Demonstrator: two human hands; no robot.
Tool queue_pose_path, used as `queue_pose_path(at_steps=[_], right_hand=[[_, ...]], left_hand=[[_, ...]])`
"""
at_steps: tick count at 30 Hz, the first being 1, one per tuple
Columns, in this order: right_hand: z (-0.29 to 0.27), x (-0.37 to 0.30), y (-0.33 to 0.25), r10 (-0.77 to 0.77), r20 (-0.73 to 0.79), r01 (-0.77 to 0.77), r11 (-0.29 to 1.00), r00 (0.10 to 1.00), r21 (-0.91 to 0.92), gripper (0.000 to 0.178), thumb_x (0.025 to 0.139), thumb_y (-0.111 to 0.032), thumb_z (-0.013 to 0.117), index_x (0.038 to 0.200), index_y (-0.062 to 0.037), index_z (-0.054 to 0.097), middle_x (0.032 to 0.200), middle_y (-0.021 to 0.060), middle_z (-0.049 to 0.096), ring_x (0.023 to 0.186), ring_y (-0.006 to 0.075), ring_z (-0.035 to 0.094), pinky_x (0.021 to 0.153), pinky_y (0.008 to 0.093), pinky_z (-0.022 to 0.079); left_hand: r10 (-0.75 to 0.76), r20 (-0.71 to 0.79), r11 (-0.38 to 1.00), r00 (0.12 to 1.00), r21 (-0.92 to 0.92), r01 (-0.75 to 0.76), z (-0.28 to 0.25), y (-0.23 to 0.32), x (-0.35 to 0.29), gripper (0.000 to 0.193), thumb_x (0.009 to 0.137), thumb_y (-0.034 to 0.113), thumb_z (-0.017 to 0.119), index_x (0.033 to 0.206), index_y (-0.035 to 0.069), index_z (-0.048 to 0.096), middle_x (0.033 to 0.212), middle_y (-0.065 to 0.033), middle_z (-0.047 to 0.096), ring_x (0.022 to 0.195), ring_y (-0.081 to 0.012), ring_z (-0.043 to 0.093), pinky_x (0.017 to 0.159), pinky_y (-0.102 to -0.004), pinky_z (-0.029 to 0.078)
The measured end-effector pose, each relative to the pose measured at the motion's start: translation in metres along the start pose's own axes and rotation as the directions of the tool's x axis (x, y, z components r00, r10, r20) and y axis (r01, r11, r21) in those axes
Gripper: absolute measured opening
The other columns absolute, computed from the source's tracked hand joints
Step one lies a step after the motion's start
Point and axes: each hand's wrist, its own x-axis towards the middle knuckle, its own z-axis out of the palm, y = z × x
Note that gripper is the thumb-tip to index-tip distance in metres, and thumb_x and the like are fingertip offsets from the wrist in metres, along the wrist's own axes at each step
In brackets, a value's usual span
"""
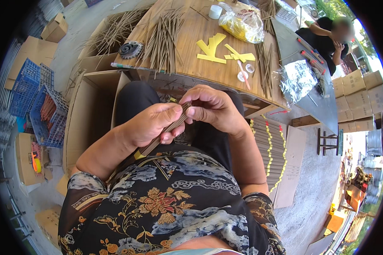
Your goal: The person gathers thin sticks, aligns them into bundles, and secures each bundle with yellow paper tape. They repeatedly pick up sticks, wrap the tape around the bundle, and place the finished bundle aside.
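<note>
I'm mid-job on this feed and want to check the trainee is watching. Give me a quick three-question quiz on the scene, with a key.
1. True or false: only one hand touches the held bundle of brown sticks.
2. What sits on the wooden table at the left side of the loose stick pile? A) a dark toothed wheel; B) a blue crate; C) a stool.
3. On which table does the crumpled silver foil lie?

Key:
1. False; the left hand and the right hand both do.
2. A.
3. The grey table.
</note>
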Motion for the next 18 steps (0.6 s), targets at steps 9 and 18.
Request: queue_pose_path(at_steps=[9,18], right_hand=[[-0.022,0.033,0.027,0.192,0.048,-0.195,0.978,0.98,0.079,0.026,0.08,-0.009,0.063,0.104,0.0001,0.056,0.09,0.0018,0.057,0.084,0.0072,0.052,0.076,0.0235,0.044],[-0.122,0.078,0.137,-0.061,-0.398,-0.39,0.112,0.915,-0.914,0.074,0.08,-0.055,0.049,0.123,0.0044,0.039,0.128,0.0219,0.039,0.122,0.0334,0.033,0.102,0.0412,0.023]], left_hand=[[-0.005,-0.083,0.999,0.997,-0.053,0.001,-0.032,0.003,0.013,0.035,0.09,0.041,0.044,0.089,0.005,0.046,0.066,-0.0017,0.044,0.046,-0.0034,0.036,0.043,-0.0156,0.033],[-0.013,-0.167,0.996,0.986,-0.093,-0.003,-0.072,0.009,0.022,0.036,0.09,0.041,0.043,0.085,0.006,0.048,0.065,-0.0006,0.045,0.045,-0.0028,0.035,0.042,-0.0158,0.032]])
